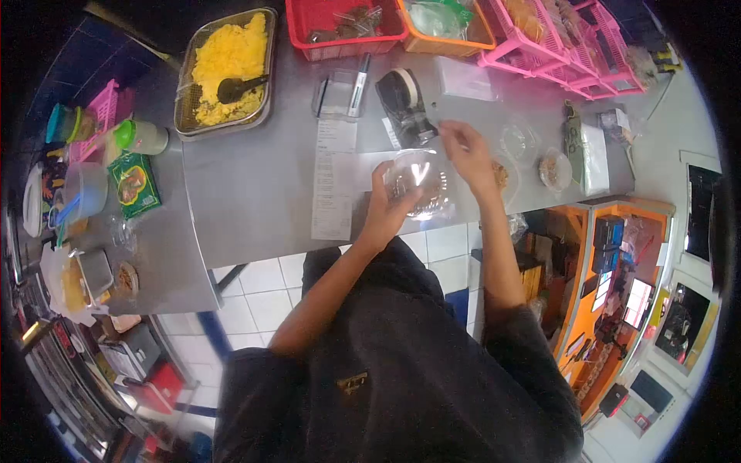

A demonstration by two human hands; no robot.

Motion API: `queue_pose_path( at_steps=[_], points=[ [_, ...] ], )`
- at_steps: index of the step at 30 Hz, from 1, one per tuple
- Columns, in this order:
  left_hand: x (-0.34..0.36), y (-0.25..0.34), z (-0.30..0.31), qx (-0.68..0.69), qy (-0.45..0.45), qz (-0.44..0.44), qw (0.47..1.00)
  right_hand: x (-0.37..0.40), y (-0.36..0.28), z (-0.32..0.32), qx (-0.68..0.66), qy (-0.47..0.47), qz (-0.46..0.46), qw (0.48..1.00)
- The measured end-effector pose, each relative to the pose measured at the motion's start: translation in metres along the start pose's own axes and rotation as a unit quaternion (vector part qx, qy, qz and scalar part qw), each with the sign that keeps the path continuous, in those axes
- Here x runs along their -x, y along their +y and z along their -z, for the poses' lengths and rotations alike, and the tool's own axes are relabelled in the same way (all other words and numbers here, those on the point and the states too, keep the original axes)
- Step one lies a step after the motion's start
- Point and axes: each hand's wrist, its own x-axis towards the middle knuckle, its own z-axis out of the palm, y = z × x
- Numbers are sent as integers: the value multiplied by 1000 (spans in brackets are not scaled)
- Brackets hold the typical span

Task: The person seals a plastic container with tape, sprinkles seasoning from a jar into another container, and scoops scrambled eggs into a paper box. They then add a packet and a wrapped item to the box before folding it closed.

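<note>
My left hand grips a clear plastic food container with a ridged round lid, at the table's front edge. Fingers lie along its left side, and the thumb rests over the lid. Glare hides most of what is inside. Just right of the black tape dispenser, my right hand is raised with thumb and fingertips pinched together. Anything between those fingertips is too small to make out. A long printed receipt lies left of the container, with a marker pen above it.
A tray of yellow food with a black scoop stands at the back left. Red and orange baskets and pink racks line the back. Small clear cups of food sit to the right. A green packet lies left.
</note>
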Motion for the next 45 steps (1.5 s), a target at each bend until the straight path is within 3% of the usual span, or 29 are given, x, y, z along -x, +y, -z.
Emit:
queue_pose_path(
  at_steps=[1,3,13,17,22,27,31,33,35,37,38,45],
  points=[
    [-4,-1,-10,-2,4,-2,1000,-11,3,-3,-2,-3,3,1000],
    [-13,-4,-25,71,23,36,997,-30,9,-9,-15,-105,-31,994],
    [-17,-10,-38,82,70,6,994,-39,11,-17,-61,-185,-134,972],
    [-21,-9,-38,58,76,25,995,-17,2,-5,-71,-139,-70,985],
    [-20,-13,-38,70,79,27,994,83,-6,49,-78,-120,31,989],
    [-17,1,-41,30,93,64,993,168,7,81,-60,-158,9,986],
    [-18,-3,-47,75,108,55,990,178,25,69,-45,-159,2,986],
    [-14,9,-50,147,107,72,981,171,48,48,20,-129,42,991],
    [-19,0,-45,103,113,105,983,159,64,32,51,-103,69,991],
    [-17,7,-44,165,89,68,980,145,78,15,55,-71,47,995],
    [-17,10,-44,103,87,67,989,137,84,8,55,-44,30,997],
    [-19,16,-42,79,110,99,986,101,93,-14,60,-23,98,993]
  ],
)
